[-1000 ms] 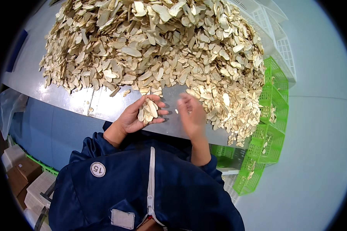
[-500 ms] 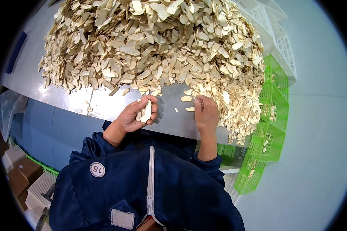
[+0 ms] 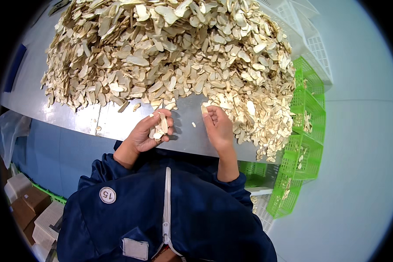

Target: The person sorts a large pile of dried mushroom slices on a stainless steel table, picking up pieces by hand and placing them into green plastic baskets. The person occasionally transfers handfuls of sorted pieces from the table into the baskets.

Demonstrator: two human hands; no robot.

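Note:
A large heap of pale dried slices (image 3: 161, 56), flat and oblong, covers much of the metal table (image 3: 118, 120). Over the table's near edge my left hand (image 3: 146, 132) is closed around several dried slices (image 3: 162, 126), which show between thumb and fingers. To its right, my right hand (image 3: 218, 126) pinches one small slice (image 3: 205, 110) between thumb and fingertips, close to the lower right spread of the heap. A tiny loose piece (image 3: 194, 125) lies on the metal between the two hands.
Green plastic baskets (image 3: 309, 109) holding a few slices line the table's right side. White perforated crates (image 3: 312, 39) stand behind them. Below left are a clear plastic bag (image 3: 14, 129), cardboard boxes (image 3: 36, 198) and a white crate (image 3: 48, 216).
My right hand has moved left toward the left hand and now pinches a slice. The slices in my left hand are spread differently. The whole view has shifted slightly.

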